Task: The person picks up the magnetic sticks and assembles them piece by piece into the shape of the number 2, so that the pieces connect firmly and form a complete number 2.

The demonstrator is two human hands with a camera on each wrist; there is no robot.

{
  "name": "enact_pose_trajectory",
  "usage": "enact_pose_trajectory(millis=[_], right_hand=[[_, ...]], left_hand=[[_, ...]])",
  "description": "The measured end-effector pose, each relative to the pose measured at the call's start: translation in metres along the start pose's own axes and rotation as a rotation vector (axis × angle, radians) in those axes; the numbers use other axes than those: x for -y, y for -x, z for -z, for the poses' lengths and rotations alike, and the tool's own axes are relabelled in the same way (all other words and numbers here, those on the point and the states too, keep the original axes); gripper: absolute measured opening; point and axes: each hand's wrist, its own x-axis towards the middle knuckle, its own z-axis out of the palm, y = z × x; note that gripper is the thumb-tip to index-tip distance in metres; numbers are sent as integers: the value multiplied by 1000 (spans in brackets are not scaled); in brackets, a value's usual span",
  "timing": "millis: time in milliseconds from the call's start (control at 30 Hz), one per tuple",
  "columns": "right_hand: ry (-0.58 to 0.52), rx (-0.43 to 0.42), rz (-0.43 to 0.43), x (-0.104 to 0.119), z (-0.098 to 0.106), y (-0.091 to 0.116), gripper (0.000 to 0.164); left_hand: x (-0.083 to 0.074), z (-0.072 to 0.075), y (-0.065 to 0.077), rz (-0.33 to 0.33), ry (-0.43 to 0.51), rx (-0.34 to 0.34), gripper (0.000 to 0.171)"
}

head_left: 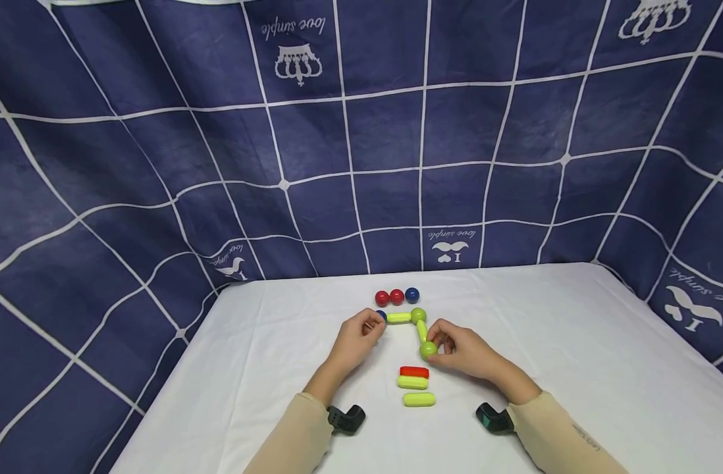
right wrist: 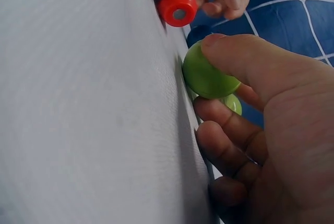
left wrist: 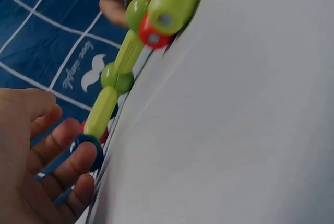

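Note:
My right hand (head_left: 467, 352) pinches a green ball (head_left: 428, 350) between thumb and fingers at the near end of a bent chain. From that ball a yellow-green rod (head_left: 421, 331) leads to a second green ball (head_left: 418, 315) at the corner. Another yellow-green rod (head_left: 400, 317) runs left from the corner to a blue ball (head_left: 382, 315). Beside this blue ball is my left hand (head_left: 357, 339), its fingers loosely bent. In the left wrist view, its fingertips (left wrist: 83, 156) overlap the blue ball (left wrist: 96, 145), with the thumb away from it.
Behind the chain sit two red balls (head_left: 389, 297) and another blue ball (head_left: 412, 295). Nearer me lie a red rod (head_left: 414, 372) and two yellow-green rods (head_left: 419, 399), with round metal spots on their ends. A white cloth (head_left: 249, 395) covers the table; a blue checked curtain (head_left: 385, 131) hangs behind.

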Motion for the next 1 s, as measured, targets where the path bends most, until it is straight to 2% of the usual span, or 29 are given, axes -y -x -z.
enact_pose_trajectory(millis=[133, 233, 367, 533, 733, 1000], right_hand=[[3, -37, -5, -3, -6, 2, 33], [20, -68, -12, -3, -8, 2, 33], [47, -105, -16, -3, -9, 2, 32], [63, -154, -30, -2, -12, 2, 33], [67, -164, -51, -1, -14, 2, 32], [87, -174, -27, -2, -12, 1, 33]], left_hand=[[-14, -3, 12, 14, -70, 135, 7], [-26, -4, 21, -16, -107, 225, 10], [-33, -7, 29, -67, -123, 303, 16], [-25, -9, 31, -124, -137, 337, 21], [-15, -10, 32, -172, -148, 354, 18], [-11, -11, 31, -213, -147, 337, 15]])
